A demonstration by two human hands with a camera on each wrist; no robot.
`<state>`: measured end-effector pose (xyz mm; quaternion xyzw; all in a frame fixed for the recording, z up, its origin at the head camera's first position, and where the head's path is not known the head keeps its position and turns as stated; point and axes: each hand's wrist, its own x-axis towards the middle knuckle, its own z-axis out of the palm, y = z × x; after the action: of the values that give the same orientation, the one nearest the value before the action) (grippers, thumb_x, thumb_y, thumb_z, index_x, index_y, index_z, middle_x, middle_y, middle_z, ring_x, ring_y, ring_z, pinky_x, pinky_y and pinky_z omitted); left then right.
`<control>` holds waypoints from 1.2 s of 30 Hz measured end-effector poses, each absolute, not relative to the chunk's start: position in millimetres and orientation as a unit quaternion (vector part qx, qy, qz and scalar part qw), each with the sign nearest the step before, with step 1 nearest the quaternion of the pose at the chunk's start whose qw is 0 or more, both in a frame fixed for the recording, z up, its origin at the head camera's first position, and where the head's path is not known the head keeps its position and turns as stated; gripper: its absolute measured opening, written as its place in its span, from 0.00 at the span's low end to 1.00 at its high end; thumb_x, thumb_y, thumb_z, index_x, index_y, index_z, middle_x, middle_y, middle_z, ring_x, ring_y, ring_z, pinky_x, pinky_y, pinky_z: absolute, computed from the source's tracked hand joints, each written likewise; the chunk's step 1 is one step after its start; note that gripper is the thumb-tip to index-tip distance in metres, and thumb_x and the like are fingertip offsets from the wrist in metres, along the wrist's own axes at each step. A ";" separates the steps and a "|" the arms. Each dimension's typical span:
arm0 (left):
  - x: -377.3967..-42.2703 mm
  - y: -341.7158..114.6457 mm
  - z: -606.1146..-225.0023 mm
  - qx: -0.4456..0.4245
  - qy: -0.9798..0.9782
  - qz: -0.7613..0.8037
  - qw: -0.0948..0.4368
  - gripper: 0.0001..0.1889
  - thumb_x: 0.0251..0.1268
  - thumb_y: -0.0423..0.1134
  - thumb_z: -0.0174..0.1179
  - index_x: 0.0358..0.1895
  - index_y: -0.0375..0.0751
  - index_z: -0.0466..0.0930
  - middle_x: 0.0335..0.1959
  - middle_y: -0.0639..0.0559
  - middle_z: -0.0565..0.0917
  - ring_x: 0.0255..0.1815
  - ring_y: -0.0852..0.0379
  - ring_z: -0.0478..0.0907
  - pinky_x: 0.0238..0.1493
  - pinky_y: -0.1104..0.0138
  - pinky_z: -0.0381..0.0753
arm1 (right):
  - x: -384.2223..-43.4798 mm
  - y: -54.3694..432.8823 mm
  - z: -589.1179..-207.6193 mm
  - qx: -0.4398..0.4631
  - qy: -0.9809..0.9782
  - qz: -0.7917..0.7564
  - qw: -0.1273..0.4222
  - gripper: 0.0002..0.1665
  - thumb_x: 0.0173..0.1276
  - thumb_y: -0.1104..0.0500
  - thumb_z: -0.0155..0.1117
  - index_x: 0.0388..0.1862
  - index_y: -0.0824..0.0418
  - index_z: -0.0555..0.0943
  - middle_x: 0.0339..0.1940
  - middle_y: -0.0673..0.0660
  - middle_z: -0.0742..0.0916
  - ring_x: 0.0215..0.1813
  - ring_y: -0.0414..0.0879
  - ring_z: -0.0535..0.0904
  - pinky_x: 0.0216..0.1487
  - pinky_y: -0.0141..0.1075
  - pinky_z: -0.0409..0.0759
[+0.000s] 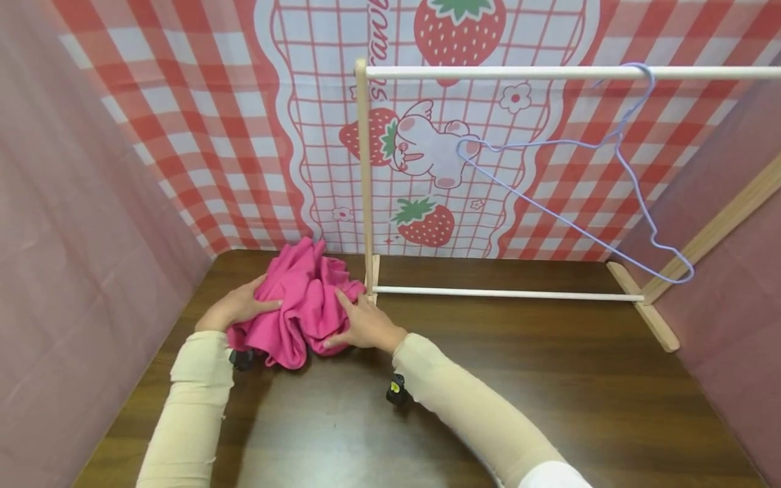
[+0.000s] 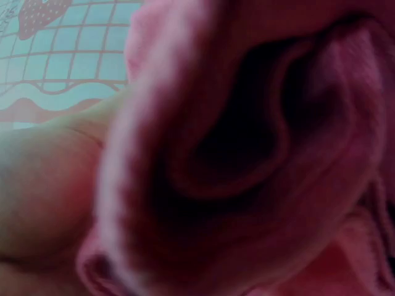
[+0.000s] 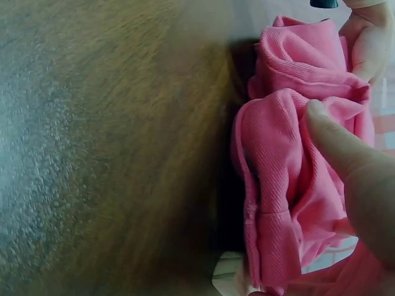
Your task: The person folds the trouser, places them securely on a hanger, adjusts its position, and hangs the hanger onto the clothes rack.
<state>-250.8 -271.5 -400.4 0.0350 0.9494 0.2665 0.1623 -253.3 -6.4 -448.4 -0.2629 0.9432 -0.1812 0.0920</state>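
Observation:
A bunched-up pink garment (image 1: pixel 299 291) with a stitched edge lies near the back left of the wooden table; its full shape is hidden in the folds. On its left side, my left hand (image 1: pixel 234 308) grips it with the thumb over the front folds and the other fingers out of sight. From the right, my right hand (image 1: pixel 369 327) holds the bundle. In the right wrist view, that thumb (image 3: pixel 339 142) presses on the twill folds (image 3: pixel 278 148). Dark, blurred folds (image 2: pixel 259 228) fill most of the left wrist view, beside part of the left hand (image 2: pixel 43 191).
Just right of the bundle stands a wooden rack, its left post (image 1: pixel 365 183) close to my right hand. A lilac wire hanger (image 1: pixel 561 217) hangs from the top rail (image 1: pixel 488 72). A white lower bar (image 1: pixel 506 293) crosses low above the table (image 1: pixel 488 379). A strawberry-print cloth (image 1: pixel 293 169) covers the back.

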 end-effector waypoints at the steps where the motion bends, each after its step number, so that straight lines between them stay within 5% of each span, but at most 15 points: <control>1: -251.4 -271.3 -402.8 0.038 0.947 0.274 0.160 0.47 0.68 0.56 0.56 0.76 0.30 0.42 0.70 0.21 0.58 0.70 0.23 0.57 0.69 0.38 0.61 | -254.4 -7.0 -449.9 -0.265 0.942 -0.184 0.089 0.69 0.48 0.28 0.71 0.80 0.52 0.48 0.74 0.74 0.62 0.72 0.65 0.65 0.68 0.51 0.72; 10: -255.9 -264.4 -419.0 0.039 0.941 0.297 0.158 0.38 0.68 0.46 0.58 0.71 0.25 0.54 0.65 0.22 0.66 0.67 0.27 0.64 0.67 0.41 0.66 | -264.0 -11.4 -456.5 -0.281 0.935 -0.207 0.058 0.68 0.46 0.35 0.78 0.78 0.59 0.53 0.69 0.69 0.74 0.71 0.62 0.69 0.73 0.49 0.65; 17: -255.6 -260.7 -427.5 -0.003 0.945 0.292 0.149 0.43 0.64 0.42 0.60 0.68 0.14 0.46 0.65 0.16 0.63 0.67 0.24 0.62 0.68 0.41 0.65 | -260.8 -17.9 -461.3 -0.258 0.943 -0.203 0.059 0.66 0.45 0.40 0.80 0.77 0.59 0.55 0.68 0.66 0.76 0.70 0.61 0.70 0.73 0.50 0.65; 20: -255.8 -260.4 -428.0 -0.016 0.952 0.269 0.144 0.40 0.63 0.44 0.61 0.63 0.11 0.56 0.60 0.17 0.69 0.61 0.26 0.70 0.62 0.43 0.71 | -259.5 -20.9 -463.0 -0.254 0.948 -0.184 0.054 0.66 0.45 0.42 0.81 0.77 0.60 0.56 0.66 0.67 0.77 0.69 0.61 0.72 0.73 0.50 0.64; 25: -257.9 -259.7 -424.5 0.000 0.963 0.239 0.125 0.25 0.60 0.46 0.62 0.46 0.22 0.78 0.47 0.26 0.81 0.46 0.34 0.80 0.48 0.47 0.79 | -261.6 -24.7 -459.7 -0.255 0.951 -0.168 0.040 0.65 0.43 0.44 0.82 0.76 0.60 0.58 0.63 0.67 0.80 0.66 0.63 0.74 0.72 0.49 0.66; 32: -256.7 -257.3 -422.5 -0.014 0.980 0.186 0.066 0.13 0.56 0.38 0.56 0.36 0.29 0.81 0.44 0.27 0.82 0.47 0.28 0.79 0.44 0.44 0.78 | -260.7 -29.4 -455.5 -0.259 0.947 -0.185 0.040 0.57 0.45 0.52 0.81 0.73 0.61 0.63 0.58 0.65 0.83 0.61 0.61 0.78 0.69 0.50 0.68; 36: -254.5 -256.5 -428.6 -0.039 0.974 0.221 0.044 0.09 0.54 0.36 0.54 0.32 0.34 0.82 0.38 0.31 0.84 0.41 0.33 0.81 0.39 0.47 0.78 | -256.7 -31.3 -460.4 -0.258 0.939 -0.225 0.030 0.53 0.42 0.60 0.80 0.69 0.61 0.67 0.58 0.64 0.84 0.57 0.59 0.81 0.63 0.48 0.74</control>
<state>-254.5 -256.5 -428.6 -0.0388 0.9736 0.2207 0.0438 -256.7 -31.3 -460.4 -0.2576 0.9391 -0.2254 0.0303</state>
